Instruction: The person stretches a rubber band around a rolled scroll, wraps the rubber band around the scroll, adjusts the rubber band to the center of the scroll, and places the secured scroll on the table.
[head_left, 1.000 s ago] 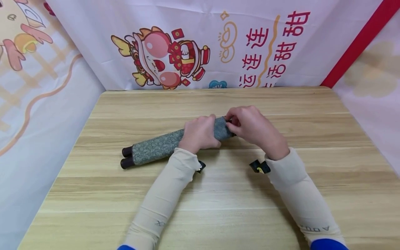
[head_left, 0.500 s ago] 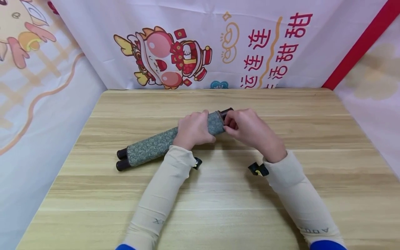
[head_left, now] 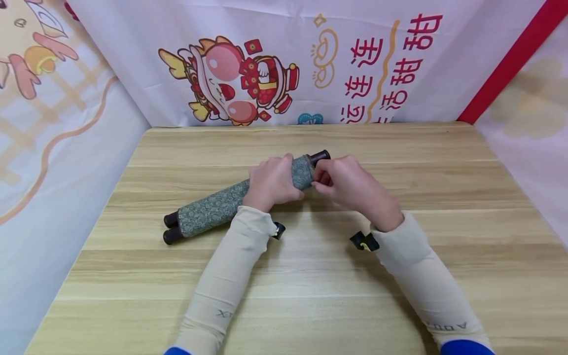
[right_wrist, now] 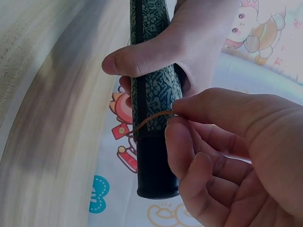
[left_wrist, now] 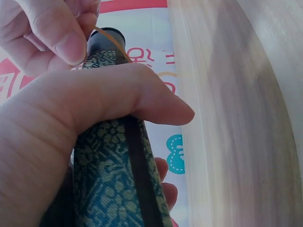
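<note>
- One rolled scroll (head_left: 230, 199) w/ green patterned cloth cover, lying slantwise across the wooden table (head_left: 310, 276), its far end lifted a bit in both hands.
- Left hand (head_left: 270, 183) wrapped round the scroll near its right end; thumb over the top, fingers curled under, tight hold, seen clearly in the left wrist view.
- Right hand (head_left: 350, 185) just beside it at the scroll's end, thumb & forefinger pinched shut on a thin tan cord (right_wrist: 149, 120); other fingers loosely curled.
- Cord runs from that pinch across the cloth cover, approx. where cloth meets the dark end knob (right_wrist: 156, 168).
- Dark knobs counted: two at the left end (head_left: 170, 228), side by side; one showing at the right end.
- Two pale sleeves, one per arm; a small black strap at each wrist.
- Printed cartoon cloth backdrop (head_left: 248, 79) behind the table, more on both sides.
</note>
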Available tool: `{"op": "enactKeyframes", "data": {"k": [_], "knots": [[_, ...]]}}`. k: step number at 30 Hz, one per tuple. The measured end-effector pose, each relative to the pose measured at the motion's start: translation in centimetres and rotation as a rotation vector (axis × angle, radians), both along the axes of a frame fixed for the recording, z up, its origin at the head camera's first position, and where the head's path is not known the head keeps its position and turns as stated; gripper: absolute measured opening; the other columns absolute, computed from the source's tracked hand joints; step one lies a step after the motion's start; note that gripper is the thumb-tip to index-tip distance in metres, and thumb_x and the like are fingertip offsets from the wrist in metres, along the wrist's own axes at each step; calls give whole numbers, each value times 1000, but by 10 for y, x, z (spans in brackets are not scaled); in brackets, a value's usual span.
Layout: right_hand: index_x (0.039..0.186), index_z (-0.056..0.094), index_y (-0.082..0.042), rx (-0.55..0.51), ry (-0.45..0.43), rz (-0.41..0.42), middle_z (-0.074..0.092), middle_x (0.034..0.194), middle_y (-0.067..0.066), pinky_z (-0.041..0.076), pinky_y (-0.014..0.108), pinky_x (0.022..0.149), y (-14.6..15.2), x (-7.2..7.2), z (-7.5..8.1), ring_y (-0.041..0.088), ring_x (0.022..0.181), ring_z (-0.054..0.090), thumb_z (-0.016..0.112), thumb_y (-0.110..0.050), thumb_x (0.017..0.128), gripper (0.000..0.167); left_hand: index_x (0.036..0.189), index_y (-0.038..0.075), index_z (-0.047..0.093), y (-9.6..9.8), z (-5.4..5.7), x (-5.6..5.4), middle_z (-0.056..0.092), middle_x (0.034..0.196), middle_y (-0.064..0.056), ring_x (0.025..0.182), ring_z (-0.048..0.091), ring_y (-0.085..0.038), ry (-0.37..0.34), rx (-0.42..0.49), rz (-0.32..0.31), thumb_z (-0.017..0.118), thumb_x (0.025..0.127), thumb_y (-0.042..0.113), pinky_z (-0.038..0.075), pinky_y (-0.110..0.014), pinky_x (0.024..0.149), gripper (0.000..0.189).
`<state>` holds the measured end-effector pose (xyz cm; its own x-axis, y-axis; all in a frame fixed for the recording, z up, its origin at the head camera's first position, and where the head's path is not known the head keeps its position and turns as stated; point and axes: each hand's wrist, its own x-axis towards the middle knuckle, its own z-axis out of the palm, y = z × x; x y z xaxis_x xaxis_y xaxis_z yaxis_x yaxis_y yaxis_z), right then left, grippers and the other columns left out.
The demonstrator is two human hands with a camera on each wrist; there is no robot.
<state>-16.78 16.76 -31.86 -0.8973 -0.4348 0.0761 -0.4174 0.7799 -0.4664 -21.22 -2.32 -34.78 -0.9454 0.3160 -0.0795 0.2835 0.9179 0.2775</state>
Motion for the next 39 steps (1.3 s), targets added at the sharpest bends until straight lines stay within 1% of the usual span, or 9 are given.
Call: {"op": "enactKeyframes", "data": {"k": [2, 6, 12, 15, 21, 26, 29, 34, 39], "knots": [[96, 74, -7, -8, 7, 6, 75, 85, 5, 61, 31, 69, -1, 0, 0, 15, 73, 68, 79, -14, 95, 8, 124, 14, 60, 1, 0, 1, 71, 108, -8, 96, 69, -32, 1, -3, -4, 90, 73, 49, 55, -61, 88, 69], [96, 73, -7, -20, 21, 7, 75, 85, 5, 61, 31, 68, -1, 0, -1, 15, 73, 68, 78, -13, 95, 8, 122, 14, 61, 3, -1, 2, 72, 104, -7, 93, 69, -31, 10, -9, -13, 91, 72, 49, 55, -60, 87, 68], [96, 73, -7, -39, 22, -14, 74, 87, 6, 61, 32, 71, 0, 0, -2, 16, 75, 68, 76, -13, 97, 7, 123, 14, 61, 7, -4, 4, 69, 97, -4, 84, 67, -27, 16, -16, -42, 91, 72, 48, 56, -57, 79, 68], [96, 73, -6, -58, 22, -24, 75, 88, 7, 62, 33, 72, 1, 0, -2, 17, 76, 69, 74, -13, 97, 7, 121, 15, 62, 10, -6, 5, 67, 95, -2, 82, 65, -25, 20, -19, -55, 91, 72, 49, 56, -55, 76, 66], [97, 73, -6, -76, 13, -54, 75, 90, 8, 63, 34, 72, 2, -3, -1, 19, 77, 69, 73, -12, 98, 6, 116, 17, 62, 15, -7, 7, 69, 98, -3, 86, 66, -25, 28, -32, -72, 91, 71, 50, 56, -54, 77, 63], [99, 73, -6, -73, 9, -70, 75, 90, 8, 62, 35, 71, 3, -5, 0, 20, 78, 68, 72, -13, 98, 7, 121, 17, 62, 19, -9, 8, 70, 102, -3, 90, 67, -24, 29, -62, -92, 90, 72, 51, 57, -52, 74, 66], [98, 73, -6, -73, 24, -80, 75, 89, 8, 62, 35, 70, 4, -6, 0, 20, 77, 68, 72, -13, 99, 7, 119, 17, 62, 21, -9, 9, 70, 101, -3, 88, 68, -24, 33, -68, -104, 89, 72, 51, 57, -51, 71, 64], [98, 72, -6, -80, 52, -97, 75, 88, 9, 62, 35, 69, 6, -7, -1, 19, 77, 69, 70, -13, 99, 8, 116, 17, 62, 23, -10, 10, 71, 100, -3, 88, 68, -26, 32, -62, -110, 89, 72, 49, 57, -50, 70, 61], [100, 71, -6, -77, 56, -83, 73, 89, 8, 62, 33, 68, 2, -5, 0, 19, 76, 67, 70, -14, 99, 9, 115, 17, 61, 22, -10, 10, 70, 99, -2, 86, 67, -25, 31, -48, -105, 89, 72, 48, 57, -50, 69, 59]]}}
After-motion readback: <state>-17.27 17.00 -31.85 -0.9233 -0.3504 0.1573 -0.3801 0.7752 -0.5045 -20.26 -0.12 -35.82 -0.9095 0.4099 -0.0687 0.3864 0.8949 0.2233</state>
